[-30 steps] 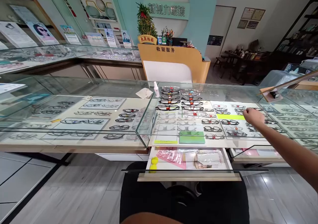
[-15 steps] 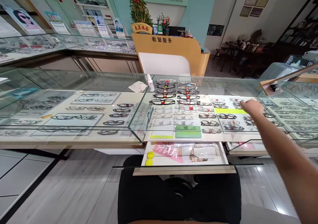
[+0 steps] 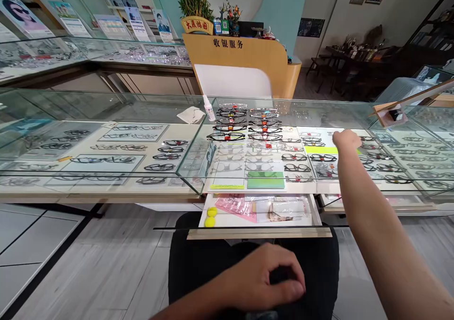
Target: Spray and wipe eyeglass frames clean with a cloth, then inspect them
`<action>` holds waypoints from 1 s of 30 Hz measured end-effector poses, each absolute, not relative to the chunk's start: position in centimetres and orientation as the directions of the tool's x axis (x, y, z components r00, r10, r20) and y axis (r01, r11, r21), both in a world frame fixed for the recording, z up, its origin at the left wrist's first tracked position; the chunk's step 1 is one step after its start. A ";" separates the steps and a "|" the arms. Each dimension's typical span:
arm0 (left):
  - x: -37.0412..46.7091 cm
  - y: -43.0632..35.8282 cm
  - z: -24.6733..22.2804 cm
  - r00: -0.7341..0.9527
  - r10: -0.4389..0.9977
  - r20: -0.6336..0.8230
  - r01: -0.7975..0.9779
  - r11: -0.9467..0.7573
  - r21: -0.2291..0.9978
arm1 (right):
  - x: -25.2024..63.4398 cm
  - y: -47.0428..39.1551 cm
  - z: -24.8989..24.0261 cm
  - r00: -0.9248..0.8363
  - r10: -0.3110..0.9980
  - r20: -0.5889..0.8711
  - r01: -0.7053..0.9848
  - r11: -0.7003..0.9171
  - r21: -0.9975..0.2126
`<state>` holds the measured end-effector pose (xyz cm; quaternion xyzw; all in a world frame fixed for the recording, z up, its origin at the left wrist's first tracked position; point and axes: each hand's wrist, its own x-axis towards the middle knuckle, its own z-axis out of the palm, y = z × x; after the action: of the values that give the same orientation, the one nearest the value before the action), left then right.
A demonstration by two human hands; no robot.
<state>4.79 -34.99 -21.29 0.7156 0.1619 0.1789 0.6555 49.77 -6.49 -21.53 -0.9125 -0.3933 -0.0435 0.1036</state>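
My right hand [image 3: 347,141] reaches over the display case with its fingers closed, above a white board with a yellow strip [image 3: 321,150]. Whatever it may hold is hidden. Several eyeglasses lie around it, including a dark pair [image 3: 323,157] to its left. My left hand [image 3: 266,277] hovers over my lap, fingers curled in towards the thumb, and nothing shows in it. Two columns of eyeglasses with red tags [image 3: 265,129] stand in the middle of the case. Below them, an open drawer [image 3: 258,234] holds plastic-wrapped items [image 3: 287,209] and a pink packet [image 3: 234,206].
A glass pane's edge [image 3: 166,228] crosses above the drawer front. A white bottle [image 3: 209,108] and a cloth [image 3: 190,115] sit at the back of the case. A wooden-framed mirror [image 3: 390,114] stands at the right. Beyond is a wooden counter [image 3: 244,52].
My left hand has come into view over my lap. My right hand has shifted slightly left and up, still closed. The view has tilted down a little.
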 end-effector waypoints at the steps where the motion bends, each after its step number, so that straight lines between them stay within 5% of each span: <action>1: 4.4 -33.9 -19.9 0.869 0.492 0.056 0.018 -0.143 0.990 | 49.7 -6.4 -21.6 0.736 0.663 0.138 0.677 -0.718 -0.162; 7: 3.8 -25.0 -13.4 0.712 0.693 0.115 0.306 -0.454 0.837 | 48.5 -5.9 -21.9 0.782 0.617 0.084 0.621 -0.762 -0.184; 12: 5.6 -16.0 -13.5 0.642 0.716 0.275 0.613 -0.694 0.377 | 47.8 -6.0 -22.1 0.742 0.666 0.081 0.668 -0.722 -0.182; 15: 7.6 -11.6 -15.0 0.651 0.722 0.234 0.697 -0.691 0.194 | 47.2 -6.4 -22.0 0.695 0.713 0.092 0.717 -0.675 -0.174; 24: 10.1 -7.5 -17.3 0.649 0.749 0.133 0.744 -0.662 0.090 | 45.7 -9.4 -21.9 0.563 0.813 0.150 0.826 -0.553 -0.109; 30: 8.3 -12.5 -14.4 0.684 0.676 0.274 0.650 -0.735 0.193 | 45.5 -10.0 -22.0 0.548 0.826 0.129 0.835 -0.534 -0.129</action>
<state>8.30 -12.49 -14.39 0.9167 0.3617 0.1650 0.0400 45.52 -9.96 -22.00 -0.8755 -0.4744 -0.0262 0.0879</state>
